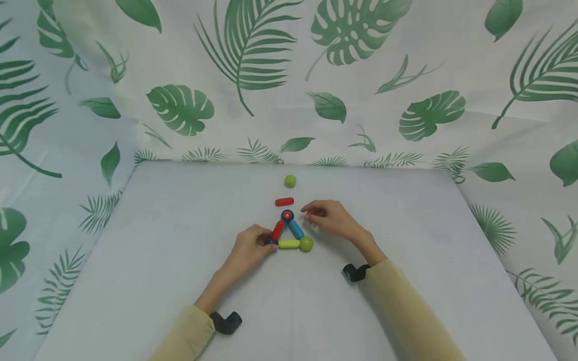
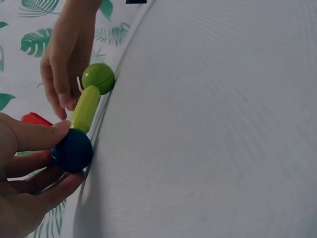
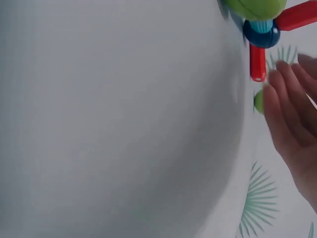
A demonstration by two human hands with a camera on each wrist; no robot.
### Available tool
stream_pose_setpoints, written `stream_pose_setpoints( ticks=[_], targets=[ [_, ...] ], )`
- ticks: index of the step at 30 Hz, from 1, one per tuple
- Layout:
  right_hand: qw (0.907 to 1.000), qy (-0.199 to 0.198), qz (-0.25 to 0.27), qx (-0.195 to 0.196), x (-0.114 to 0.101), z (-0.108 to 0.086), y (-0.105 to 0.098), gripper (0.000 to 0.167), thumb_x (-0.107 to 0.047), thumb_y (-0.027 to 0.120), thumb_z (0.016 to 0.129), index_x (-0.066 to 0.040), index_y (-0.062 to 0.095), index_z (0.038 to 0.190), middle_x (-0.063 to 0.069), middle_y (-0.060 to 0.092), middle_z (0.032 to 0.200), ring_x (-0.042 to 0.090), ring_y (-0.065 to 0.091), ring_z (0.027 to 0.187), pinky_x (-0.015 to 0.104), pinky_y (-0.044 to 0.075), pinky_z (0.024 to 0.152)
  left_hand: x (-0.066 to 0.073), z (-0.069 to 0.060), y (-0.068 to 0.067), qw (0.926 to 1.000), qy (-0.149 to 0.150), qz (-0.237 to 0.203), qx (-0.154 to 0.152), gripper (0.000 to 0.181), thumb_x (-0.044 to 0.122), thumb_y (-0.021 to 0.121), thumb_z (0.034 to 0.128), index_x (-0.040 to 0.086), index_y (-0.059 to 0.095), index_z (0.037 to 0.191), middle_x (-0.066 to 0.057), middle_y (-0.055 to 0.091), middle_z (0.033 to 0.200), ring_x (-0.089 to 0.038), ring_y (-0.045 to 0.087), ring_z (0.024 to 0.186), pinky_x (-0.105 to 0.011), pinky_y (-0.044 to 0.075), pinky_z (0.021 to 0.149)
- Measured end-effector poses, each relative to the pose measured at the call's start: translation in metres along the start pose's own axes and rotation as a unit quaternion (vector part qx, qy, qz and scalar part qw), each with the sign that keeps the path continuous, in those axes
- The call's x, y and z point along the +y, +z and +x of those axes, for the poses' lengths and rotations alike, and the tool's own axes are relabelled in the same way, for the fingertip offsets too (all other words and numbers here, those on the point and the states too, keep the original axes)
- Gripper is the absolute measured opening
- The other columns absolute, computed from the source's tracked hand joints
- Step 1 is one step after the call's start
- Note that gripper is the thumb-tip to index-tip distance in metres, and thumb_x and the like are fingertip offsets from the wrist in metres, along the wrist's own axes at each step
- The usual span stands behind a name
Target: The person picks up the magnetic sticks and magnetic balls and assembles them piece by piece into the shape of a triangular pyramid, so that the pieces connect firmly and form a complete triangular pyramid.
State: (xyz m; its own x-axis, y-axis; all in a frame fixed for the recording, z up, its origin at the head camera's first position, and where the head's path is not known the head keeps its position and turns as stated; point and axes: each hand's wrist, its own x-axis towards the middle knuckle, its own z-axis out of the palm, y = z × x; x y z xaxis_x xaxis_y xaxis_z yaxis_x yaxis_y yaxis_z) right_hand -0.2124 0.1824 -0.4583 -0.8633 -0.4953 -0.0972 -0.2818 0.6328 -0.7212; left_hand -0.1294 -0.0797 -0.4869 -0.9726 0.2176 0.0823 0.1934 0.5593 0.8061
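My left hand (image 1: 247, 249) pinches a dark blue ball (image 2: 73, 150) between thumb and fingers. A yellow-green rod (image 1: 289, 243) joins that ball to a green ball (image 1: 306, 243). From there a light blue rod (image 1: 296, 229) leads to another dark blue ball (image 3: 261, 35), which bears a red, round end in the head view. A red rod (image 1: 277, 230) slants up near the held ball, partly covering a blue rod behind it. Right of the far corner, my right hand (image 1: 333, 217) hovers with loosely bent fingers and nothing in them.
Beyond the triangle lie a loose red rod (image 1: 284, 201) and, farther back, a loose green ball (image 1: 290, 181). The white table (image 1: 180, 200) meets leaf-patterned cloth (image 1: 271, 125) at its back and sides. Black wrist mounts (image 1: 227, 323) sit at both sleeves.
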Motion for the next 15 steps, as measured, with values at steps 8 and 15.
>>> stream_pose_setpoints(
  ticks=[8,15],
  targets=[
    [0.9976,-0.042,-0.037,0.041,-0.003,0.044,-0.005,0.023,-0.011,0.069,0.098,-0.005,0.074,0.119,0.009,0.075,0.115,0.027,0.070,0.109,0.045,0.057,0.098,-0.001,0.004,0.001,0.9998,0.011,0.014,-0.001,0.028,0.007,0.084,0.0834,0.000,0.074,0.109,-0.004,0.066,0.097,-0.015,0.065,0.086,-0.027,0.056,0.078],
    [0.9971,-0.056,-0.051,0.008,-0.009,0.071,0.001,0.026,-0.010,0.068,0.098,-0.006,0.073,0.123,0.011,0.073,0.124,0.031,0.067,0.119,0.045,0.055,0.102,0.000,0.003,0.002,0.9998,0.014,0.015,-0.007,0.029,0.007,0.083,0.0843,-0.001,0.073,0.110,-0.005,0.066,0.098,-0.015,0.063,0.087,-0.026,0.054,0.076]
  ],
)
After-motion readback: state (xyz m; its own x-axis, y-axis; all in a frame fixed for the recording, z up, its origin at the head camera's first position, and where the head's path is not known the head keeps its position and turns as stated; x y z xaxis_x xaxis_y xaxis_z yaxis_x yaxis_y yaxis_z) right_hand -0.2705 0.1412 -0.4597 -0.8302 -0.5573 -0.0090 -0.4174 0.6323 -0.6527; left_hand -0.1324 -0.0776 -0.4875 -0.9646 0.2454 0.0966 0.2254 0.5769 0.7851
